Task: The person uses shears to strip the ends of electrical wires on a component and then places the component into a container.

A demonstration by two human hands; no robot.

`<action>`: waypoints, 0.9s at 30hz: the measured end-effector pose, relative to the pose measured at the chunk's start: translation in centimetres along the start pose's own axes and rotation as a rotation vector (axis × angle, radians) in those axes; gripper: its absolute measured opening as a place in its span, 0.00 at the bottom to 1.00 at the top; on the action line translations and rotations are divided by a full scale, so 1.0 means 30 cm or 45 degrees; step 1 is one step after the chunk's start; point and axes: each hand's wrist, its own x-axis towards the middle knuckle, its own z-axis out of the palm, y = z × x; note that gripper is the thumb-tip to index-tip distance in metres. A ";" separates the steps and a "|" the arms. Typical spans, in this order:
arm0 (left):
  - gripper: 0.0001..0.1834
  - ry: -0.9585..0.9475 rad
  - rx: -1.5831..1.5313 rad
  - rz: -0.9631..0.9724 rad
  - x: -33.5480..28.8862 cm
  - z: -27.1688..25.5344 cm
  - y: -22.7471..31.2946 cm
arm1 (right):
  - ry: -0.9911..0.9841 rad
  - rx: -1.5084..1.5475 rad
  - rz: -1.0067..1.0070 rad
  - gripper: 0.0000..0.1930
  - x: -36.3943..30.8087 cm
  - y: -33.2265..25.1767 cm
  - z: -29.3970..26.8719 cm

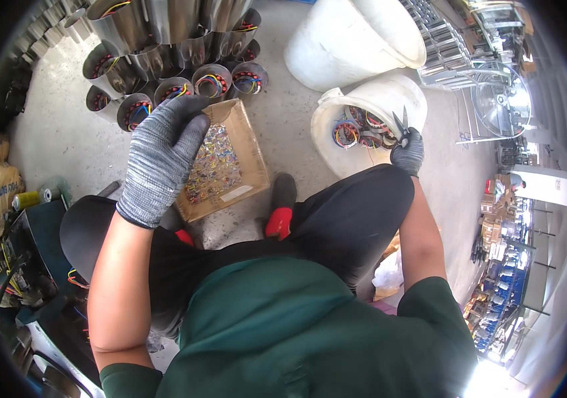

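My left hand (157, 156), in a grey knitted glove with dark fingertips, is raised over the left edge of a cardboard box (255, 149). Its thumb stands apart from the bent fingers, and nothing shows between them. Small multicoloured wire clippings (216, 162) cover the box's bottom. At the right, my gloved right hand (408, 156) is closed on scissors (400, 121), their blades pointing up and spread apart. Beside that hand lies a tipped white bucket (389, 96), its mouth facing me. Inside it are several ring-shaped wound coils (346, 134) with red parts and coloured wires.
Several stacked metal cylinders (157, 63) hold similar coils beyond the box. Another white bucket (330, 50) stands behind the tipped one. A fan (501, 103) is at the right, near metal racks. Dark equipment (48, 232) and sacks (1, 189) sit at the left.
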 end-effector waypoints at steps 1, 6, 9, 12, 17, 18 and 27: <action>0.12 -0.027 -0.031 -0.027 0.005 0.012 0.002 | 0.026 0.052 -0.061 0.19 0.006 0.023 0.005; 0.13 -0.159 0.228 0.064 0.052 0.050 -0.026 | -0.069 0.012 0.026 0.20 0.103 0.151 0.060; 0.13 -0.179 0.327 0.026 0.040 0.058 -0.084 | -0.129 -0.009 0.040 0.21 0.158 0.201 0.081; 0.12 -0.254 0.395 0.002 0.030 0.050 -0.090 | -0.161 -0.019 0.083 0.21 0.200 0.206 0.074; 0.12 -0.308 0.646 0.049 -0.018 0.033 -0.157 | -0.226 -0.014 0.147 0.22 0.216 0.139 0.034; 0.12 -0.318 0.631 0.055 -0.027 0.035 -0.171 | -0.211 -0.008 0.171 0.22 0.211 0.143 0.029; 0.12 -0.437 0.794 -0.132 -0.090 0.045 -0.148 | 0.112 0.438 -0.456 0.15 -0.012 -0.012 -0.034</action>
